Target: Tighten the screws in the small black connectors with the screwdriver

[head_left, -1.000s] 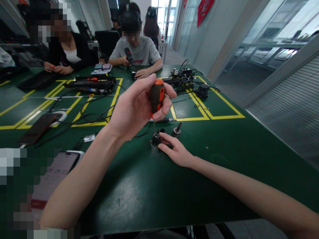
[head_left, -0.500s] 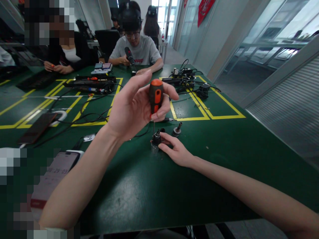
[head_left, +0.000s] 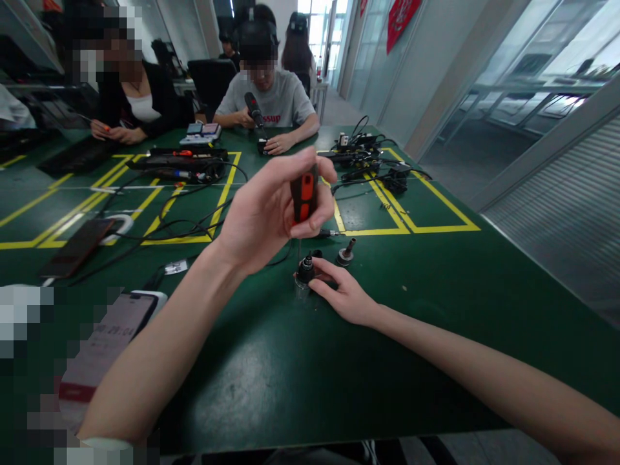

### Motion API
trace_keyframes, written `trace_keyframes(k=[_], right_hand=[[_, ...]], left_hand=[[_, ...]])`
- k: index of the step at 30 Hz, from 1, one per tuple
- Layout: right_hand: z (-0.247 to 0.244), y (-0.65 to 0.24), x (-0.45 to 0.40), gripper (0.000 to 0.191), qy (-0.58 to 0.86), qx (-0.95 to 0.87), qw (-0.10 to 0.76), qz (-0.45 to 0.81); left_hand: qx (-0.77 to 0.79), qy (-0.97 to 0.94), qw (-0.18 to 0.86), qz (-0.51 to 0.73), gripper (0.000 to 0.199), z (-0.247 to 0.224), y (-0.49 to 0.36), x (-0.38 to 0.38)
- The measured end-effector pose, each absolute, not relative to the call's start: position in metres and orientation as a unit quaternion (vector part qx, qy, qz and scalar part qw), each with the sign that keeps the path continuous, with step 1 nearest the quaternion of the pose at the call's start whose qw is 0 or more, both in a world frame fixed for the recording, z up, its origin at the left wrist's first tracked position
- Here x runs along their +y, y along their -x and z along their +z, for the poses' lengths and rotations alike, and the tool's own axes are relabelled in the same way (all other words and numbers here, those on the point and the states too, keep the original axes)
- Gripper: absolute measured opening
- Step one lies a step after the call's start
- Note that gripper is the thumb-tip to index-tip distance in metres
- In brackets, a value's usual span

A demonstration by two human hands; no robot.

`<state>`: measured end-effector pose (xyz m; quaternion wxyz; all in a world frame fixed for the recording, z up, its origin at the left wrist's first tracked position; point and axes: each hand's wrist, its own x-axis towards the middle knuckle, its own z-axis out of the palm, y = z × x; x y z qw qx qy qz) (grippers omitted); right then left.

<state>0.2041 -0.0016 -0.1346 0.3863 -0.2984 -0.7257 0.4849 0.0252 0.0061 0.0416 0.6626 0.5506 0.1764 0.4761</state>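
Note:
My left hand (head_left: 271, 206) is closed around the black and orange handle of a screwdriver (head_left: 305, 194), held upright with its thin shaft pointing down. The shaft runs to a small round black and metal part (head_left: 305, 271) standing on the green table; whether the tip sits in a screw cannot be seen. Thumb and fingers of my right hand (head_left: 341, 290) grip that part from the right side. Just behind it stands a second small metal piece with a stem (head_left: 346, 252). A dark ring-like piece (head_left: 316, 254) is partly hidden behind my right fingers.
Phones (head_left: 113, 349) (head_left: 77, 248) lie at the left with cables. Black tool trays (head_left: 181, 165) and a heap of cables (head_left: 372, 158) lie farther back among yellow tape lines. Across the green table (head_left: 436, 278), a person in a grey shirt (head_left: 271, 97) holds a power tool (head_left: 253, 110).
My left thumb and fingers have closed further over the top of the screwdriver handle. My right hand keeps its grip on the small part.

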Motion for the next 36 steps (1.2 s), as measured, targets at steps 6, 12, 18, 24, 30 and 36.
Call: trace_keyframes(k=[6,12,18,24,30,36], right_hand=[[-0.1354,-0.2041,-0.0014,0.045,0.296,-0.725,0.390,0.484],[-0.1351,-0.2047,-0.0016,0.043,0.292,-0.735,0.394,0.468],[-0.1353,-0.2054,-0.0011,0.045,0.297,-0.735,0.382,0.476],[-0.1340,-0.2067,-0.0012,0.046,0.291,-0.737,0.381,0.477],[-0.1324,-0.2079,-0.0013,0.047,0.298,-0.741,0.373,0.472],[-0.1254,-0.2075,-0.0019,0.042,0.288,-0.751,0.358,0.474]], left_hand=[[0.205,-0.534,0.687,0.448,0.053,0.0436,-0.0246,0.0055],[0.189,-0.534,0.673,0.476,0.034,0.0437,-0.0269,0.0044],[0.183,-0.552,0.672,0.458,0.036,0.0459,-0.0242,0.0057],[0.203,-0.552,0.673,0.450,0.052,0.0459,-0.0213,0.0082],[0.218,-0.540,0.668,0.464,0.035,0.0479,-0.0245,0.0042],[0.192,-0.552,0.663,0.469,0.038,0.0467,-0.0238,0.0056]])
